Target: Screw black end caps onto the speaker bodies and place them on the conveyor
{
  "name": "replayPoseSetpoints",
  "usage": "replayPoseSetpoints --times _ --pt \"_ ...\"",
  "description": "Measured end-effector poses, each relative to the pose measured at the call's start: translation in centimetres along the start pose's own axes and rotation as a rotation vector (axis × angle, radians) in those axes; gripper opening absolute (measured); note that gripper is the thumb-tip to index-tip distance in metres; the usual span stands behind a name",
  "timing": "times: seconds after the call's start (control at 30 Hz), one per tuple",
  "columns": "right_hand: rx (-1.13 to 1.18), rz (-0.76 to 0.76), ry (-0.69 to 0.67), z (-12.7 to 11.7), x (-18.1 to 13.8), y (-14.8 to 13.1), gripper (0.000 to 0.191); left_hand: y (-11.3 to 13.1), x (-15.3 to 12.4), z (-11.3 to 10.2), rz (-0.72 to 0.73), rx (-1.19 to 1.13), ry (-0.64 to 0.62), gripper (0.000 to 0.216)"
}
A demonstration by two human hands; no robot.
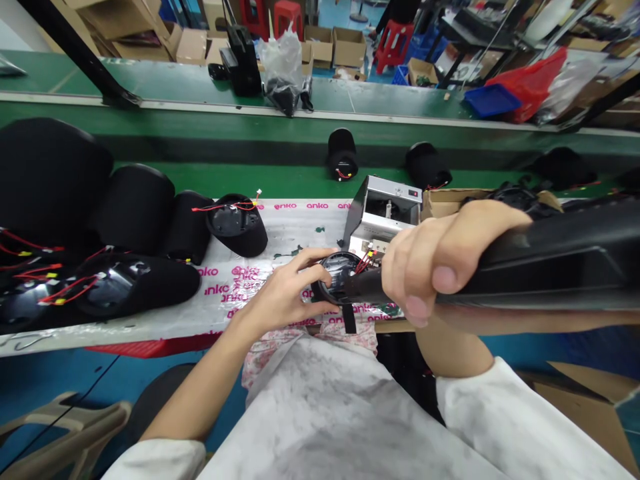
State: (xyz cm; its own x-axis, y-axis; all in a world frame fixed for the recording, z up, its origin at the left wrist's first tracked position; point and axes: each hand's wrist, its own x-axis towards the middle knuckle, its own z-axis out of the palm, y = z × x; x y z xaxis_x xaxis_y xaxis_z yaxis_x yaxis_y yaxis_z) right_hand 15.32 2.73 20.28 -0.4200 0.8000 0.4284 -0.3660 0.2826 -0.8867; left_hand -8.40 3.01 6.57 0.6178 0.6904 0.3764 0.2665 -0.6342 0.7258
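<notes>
My left hand [287, 290] is curled round the rim of a round black speaker housing [336, 275], thumb on the near side and fingers on the far side. Red wires with small connectors [366, 260] rise from the housing. In my right hand [437, 257] is a long black electric screwdriver [555, 260], fingers wrapped round its body. Its narrow front end reaches over the housing; whether the bit touches it cannot be made out. Just beyond the housing stands a silver screw feeder [385, 210].
Several black fabric-covered speaker cylinders [135, 207] with red wires crowd the left. One wired cylinder [240, 227] stands nearer. Others [343, 153] sit on the green bench behind. An open cardboard box [443, 202] is right of the feeder. A raised green ledge [185, 87] runs across the back.
</notes>
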Motion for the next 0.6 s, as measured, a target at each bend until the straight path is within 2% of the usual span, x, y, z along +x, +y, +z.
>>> replayPoseSetpoints --times 0.1,0.37,0.5,0.6 --pt "0.008 0.048 -0.021 0.1 0.2 0.1 0.042 0.1 0.0 0.0 0.002 -0.005 -0.002 0.032" --pt "0.044 0.046 -0.101 -0.3 0.7 0.3 0.036 0.1 0.1 0.0 -0.012 -0.015 0.006 0.029" --pt "0.079 0.131 -0.154 -0.8 0.9 0.4 0.035 0.0 0.0 -0.1 -0.006 -0.016 0.000 0.030" --pt "0.097 0.092 -0.157 -1.2 1.1 0.5 0.040 0.1 0.1 -0.1 0.012 -0.016 0.005 0.030"
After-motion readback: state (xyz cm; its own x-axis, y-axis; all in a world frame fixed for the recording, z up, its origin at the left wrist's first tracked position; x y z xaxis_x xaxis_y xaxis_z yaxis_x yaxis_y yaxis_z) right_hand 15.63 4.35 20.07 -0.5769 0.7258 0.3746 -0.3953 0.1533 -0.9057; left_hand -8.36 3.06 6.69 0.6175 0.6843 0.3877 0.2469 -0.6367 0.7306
